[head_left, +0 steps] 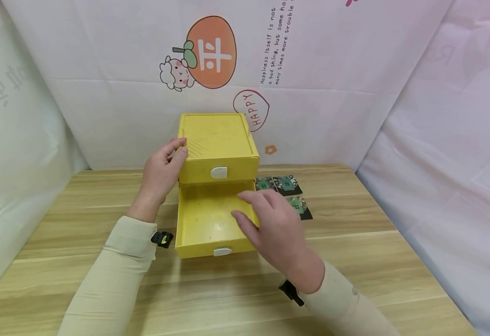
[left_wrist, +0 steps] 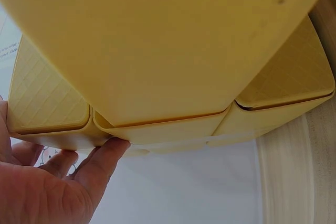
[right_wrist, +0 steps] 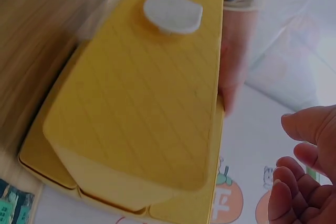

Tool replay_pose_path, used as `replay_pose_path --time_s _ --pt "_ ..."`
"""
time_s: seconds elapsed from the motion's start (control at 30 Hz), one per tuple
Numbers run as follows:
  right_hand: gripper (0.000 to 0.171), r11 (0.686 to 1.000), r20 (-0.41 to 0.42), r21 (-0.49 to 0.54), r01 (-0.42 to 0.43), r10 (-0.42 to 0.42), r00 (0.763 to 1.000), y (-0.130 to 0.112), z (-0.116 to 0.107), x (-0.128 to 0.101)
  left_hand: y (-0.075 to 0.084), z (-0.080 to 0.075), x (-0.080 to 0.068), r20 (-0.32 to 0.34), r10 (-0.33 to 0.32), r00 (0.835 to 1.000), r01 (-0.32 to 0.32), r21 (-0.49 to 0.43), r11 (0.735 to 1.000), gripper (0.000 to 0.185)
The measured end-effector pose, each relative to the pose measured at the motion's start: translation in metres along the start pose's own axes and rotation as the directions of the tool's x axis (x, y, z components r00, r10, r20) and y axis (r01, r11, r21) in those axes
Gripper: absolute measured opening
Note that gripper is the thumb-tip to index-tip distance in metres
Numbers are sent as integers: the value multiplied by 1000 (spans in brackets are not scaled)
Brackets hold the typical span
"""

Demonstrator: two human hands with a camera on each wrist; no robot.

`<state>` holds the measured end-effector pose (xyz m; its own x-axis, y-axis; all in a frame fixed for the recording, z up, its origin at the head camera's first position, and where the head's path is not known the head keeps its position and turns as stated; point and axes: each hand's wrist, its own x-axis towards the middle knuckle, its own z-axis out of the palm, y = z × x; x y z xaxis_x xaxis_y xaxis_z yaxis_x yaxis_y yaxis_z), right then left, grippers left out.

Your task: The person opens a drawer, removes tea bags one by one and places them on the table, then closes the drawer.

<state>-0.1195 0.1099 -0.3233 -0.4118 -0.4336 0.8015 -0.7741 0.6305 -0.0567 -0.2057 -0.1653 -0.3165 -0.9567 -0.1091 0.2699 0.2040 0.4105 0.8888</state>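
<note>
Left hand (head_left: pixel 160 175) braces yellow box (head_left: pixel 217 144); right grip (head_left: pixel 274 228) spread over its drawer (head_left: pixel 211 219) (bare inside).

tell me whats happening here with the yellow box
A person sits at a wooden table with a small yellow drawer unit. The left hand rests against its upper left side. The bottom drawer is pulled out and looks empty, and the right hand hovers open over it. A few dark cards lie beside the unit.
</note>
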Motion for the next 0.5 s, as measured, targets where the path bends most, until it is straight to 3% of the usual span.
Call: replay_pose_path --time_s 0.5 --pt "20 979 81 -57 198 -193 978 -32 25 -27 -2 0 1 -6 2 1000 -2 0 1000 57"
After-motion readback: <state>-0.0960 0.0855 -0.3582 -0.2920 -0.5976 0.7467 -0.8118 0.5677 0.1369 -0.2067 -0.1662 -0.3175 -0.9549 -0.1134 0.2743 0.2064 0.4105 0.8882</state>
